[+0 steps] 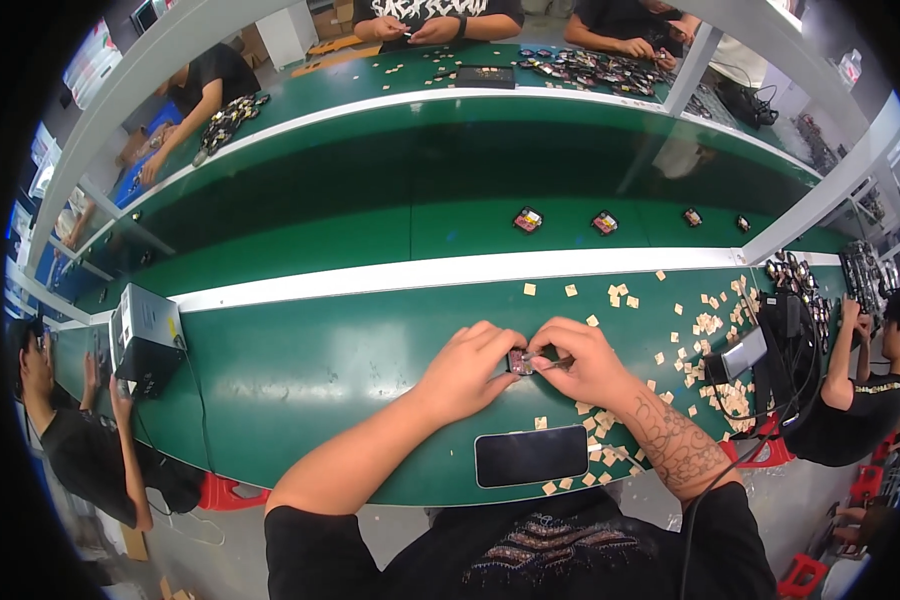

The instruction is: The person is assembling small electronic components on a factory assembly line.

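Observation:
Over the green table, my left hand [466, 366] pinches a small electronic module [519, 363] by its left side, between thumb and fingers. The module is a dark, roughly square piece with reddish and silvery parts on its face. Close against its right side is my right hand [586, 362], thumb and fingers closed round a slim dark tool [558, 364], whose tip is too small to make out. A phone with a black screen [532, 457] lies flat on the table in front of me, below both hands.
Many small tan squares [708, 324] are scattered to the right. Beyond the white rail [450, 270], several modules [528, 220] lie on a green surface. A grey box with a cable [148, 330] stands left. Dark cabled devices [785, 320] crowd the right. Other people work around.

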Available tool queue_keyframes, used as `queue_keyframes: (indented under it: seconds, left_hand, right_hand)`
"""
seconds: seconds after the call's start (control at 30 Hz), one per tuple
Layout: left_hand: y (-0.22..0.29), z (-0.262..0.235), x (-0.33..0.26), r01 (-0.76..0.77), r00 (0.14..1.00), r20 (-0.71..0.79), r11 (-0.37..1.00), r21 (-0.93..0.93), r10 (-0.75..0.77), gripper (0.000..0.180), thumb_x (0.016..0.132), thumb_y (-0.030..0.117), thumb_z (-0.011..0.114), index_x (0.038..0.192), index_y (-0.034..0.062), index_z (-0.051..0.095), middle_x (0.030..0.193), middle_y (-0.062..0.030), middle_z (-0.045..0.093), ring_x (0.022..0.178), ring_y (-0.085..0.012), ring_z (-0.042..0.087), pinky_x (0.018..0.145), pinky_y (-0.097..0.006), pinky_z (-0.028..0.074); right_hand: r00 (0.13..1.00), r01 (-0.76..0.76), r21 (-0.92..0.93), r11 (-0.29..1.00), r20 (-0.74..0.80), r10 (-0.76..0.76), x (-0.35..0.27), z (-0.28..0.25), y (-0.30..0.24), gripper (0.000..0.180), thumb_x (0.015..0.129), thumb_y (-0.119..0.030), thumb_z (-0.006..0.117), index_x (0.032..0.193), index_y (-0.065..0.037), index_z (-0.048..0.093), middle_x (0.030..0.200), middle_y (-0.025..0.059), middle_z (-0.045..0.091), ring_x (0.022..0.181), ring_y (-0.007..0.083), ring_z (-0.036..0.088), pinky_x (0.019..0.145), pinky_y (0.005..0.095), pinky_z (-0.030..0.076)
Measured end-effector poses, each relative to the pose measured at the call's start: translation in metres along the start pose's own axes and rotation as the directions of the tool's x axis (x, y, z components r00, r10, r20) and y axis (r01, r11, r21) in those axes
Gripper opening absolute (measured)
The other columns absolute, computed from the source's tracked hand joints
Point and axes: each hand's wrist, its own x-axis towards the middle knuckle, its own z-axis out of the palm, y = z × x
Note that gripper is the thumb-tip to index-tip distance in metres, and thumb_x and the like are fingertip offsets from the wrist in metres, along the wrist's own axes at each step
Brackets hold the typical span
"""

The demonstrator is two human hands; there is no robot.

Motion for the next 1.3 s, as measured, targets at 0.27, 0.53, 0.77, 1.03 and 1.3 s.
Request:
queue_keyframes:
  seconds: [0.27,0.53,0.77,1.03,1.3]
  left_hand:
    - [0.001,0.007,-0.001,-0.041,0.999,0.009,0.998,0.055,0.041,0.039,0.083,0.011,0.086,0.120,0.0130,0.071,0.117,-0.0056,0.072,0.112,-0.0309,0.065,0.100,-0.045,0.052]
    - [-0.003,0.012,-0.006,-0.182,0.980,-0.032,0.946,0.268,0.197,0.025,0.087,0.018,0.082,0.111,0.0144,0.076,0.123,-0.0021,0.072,0.111,-0.0237,0.066,0.092,-0.041,0.056]
    - [0.001,0.013,-0.009,-0.208,0.977,0.036,0.889,0.409,0.212,0.022,0.095,0.021,0.072,0.115,0.0129,0.075,0.126,-0.0036,0.072,0.113,-0.0229,0.065,0.093,-0.039,0.055]
    - [-0.003,0.015,-0.008,-0.183,0.982,0.010,0.923,0.338,0.191,0.023,0.095,0.019,0.074,0.116,0.0096,0.072,0.126,-0.0065,0.071,0.114,-0.0257,0.065,0.094,-0.041,0.055]
    - [0.003,0.011,-0.007,-0.137,0.989,-0.028,0.967,0.216,0.146,0.029,0.092,0.018,0.079,0.116,0.0074,0.067,0.120,-0.0078,0.071,0.108,-0.0301,0.067,0.093,-0.043,0.057]
  right_hand:
    - [0.998,-0.054,0.018,0.998,0.015,0.054,0.000,-0.011,0.004,0.031,0.084,0.009,0.072,0.112,-0.005,0.070,0.095,0.0080,0.066,0.074,0.0204,0.063,0.066,0.0311,0.051]
    - [0.973,-0.121,-0.020,0.992,0.195,0.123,0.001,-0.033,0.006,0.029,0.087,0.006,0.076,0.114,-0.004,0.074,0.101,0.0110,0.074,0.093,0.0292,0.073,0.079,0.0379,0.060]
    - [0.977,-0.106,-0.123,0.987,0.170,0.127,0.000,-0.030,-0.007,0.029,0.087,0.002,0.077,0.115,-0.004,0.074,0.101,0.0121,0.073,0.089,0.0333,0.072,0.078,0.0398,0.060]
    - [0.996,-0.078,-0.202,0.976,0.020,0.084,0.000,-0.004,-0.009,0.027,0.087,0.002,0.078,0.113,-0.004,0.074,0.098,0.0133,0.072,0.084,0.0378,0.071,0.072,0.0431,0.058]
    - [0.980,-0.192,-0.063,0.979,-0.069,0.188,-0.008,0.008,-0.009,0.021,0.091,0.000,0.080,0.111,-0.003,0.081,0.092,0.0120,0.073,0.076,0.0258,0.071,0.069,0.0350,0.057]
